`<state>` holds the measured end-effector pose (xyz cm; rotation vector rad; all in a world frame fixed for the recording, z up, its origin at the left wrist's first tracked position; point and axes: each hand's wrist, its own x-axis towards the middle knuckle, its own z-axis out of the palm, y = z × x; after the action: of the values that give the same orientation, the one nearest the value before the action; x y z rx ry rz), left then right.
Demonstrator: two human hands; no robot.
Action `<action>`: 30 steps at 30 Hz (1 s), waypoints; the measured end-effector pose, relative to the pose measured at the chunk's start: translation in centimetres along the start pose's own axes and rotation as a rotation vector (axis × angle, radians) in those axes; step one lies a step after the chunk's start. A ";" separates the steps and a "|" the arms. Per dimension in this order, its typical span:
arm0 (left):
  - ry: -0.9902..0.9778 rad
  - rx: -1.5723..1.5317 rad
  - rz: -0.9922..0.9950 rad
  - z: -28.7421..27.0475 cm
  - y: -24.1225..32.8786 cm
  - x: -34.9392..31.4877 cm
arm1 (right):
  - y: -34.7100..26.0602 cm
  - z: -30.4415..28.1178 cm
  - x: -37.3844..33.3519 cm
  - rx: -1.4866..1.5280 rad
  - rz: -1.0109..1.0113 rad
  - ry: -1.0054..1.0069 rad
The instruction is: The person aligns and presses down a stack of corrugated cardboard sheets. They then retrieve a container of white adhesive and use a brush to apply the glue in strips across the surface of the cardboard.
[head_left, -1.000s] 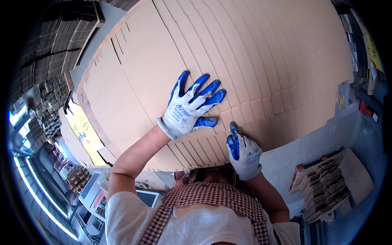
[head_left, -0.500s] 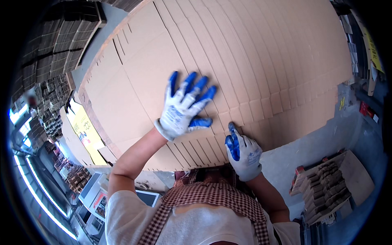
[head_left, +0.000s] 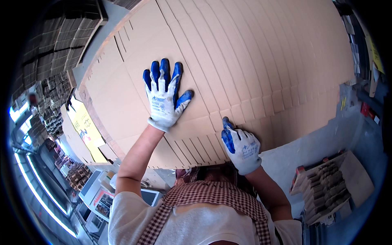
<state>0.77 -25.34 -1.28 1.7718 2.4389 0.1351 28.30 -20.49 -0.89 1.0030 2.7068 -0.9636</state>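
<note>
Brown cardboard sheets (head_left: 245, 49) lie overlapped directly in front of the person, covering the middle of the scene from near to far; their edges show as a row of parallel lines, bent by the lens. Short, dark parallel lines mark the near margin.

Left hand (head_left: 162, 100): white glove, blue-coated fingers. Palm down over the left part of the sheets, fingers spread and directed to the far side, thumb held out to the right.

Right hand (head_left: 241, 150): matching glove, placed at the near margin of the sheets. One blue-tipped finger extends over the cardboard; the remaining fingers are bent. Whether it pinches an edge cannot be told.

Surroundings: a yellow sheet (head_left: 85, 127) lies beyond the left edge of the cardboard. Dark stacks (head_left: 61, 47) stand at far left. At near right, an open container (head_left: 359, 175) holds layered brown pieces (head_left: 324, 190). The person wears a checked apron (head_left: 208, 195).
</note>
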 end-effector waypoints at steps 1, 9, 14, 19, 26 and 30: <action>-0.003 -0.001 -0.002 0.0 0.1 0.1 | 0.0 0.0 0.1 -0.001 0.001 0.010; -0.003 0.007 -0.010 0.0 -0.1 -0.2 | -0.5 0.3 0.4 -0.039 -0.032 0.147; 0.018 -0.010 0.001 0.1 -0.2 -0.1 | 0.0 0.5 0.3 -0.014 -0.058 0.125; 0.032 -0.025 0.004 0.2 0.0 -0.1 | 0.3 0.5 0.0 0.013 -0.050 0.062; 0.067 -0.127 0.026 -1.0 -0.8 1.4 | 0.7 -2.6 -0.7 0.250 0.050 0.150; 0.218 -0.178 0.130 -2.1 -2.5 7.2 | 2.0 -3.9 -2.3 0.798 0.477 0.105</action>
<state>-4.13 -19.28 0.10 1.9224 2.3596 0.5677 31.83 -18.29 1.78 1.7353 1.9473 -1.9413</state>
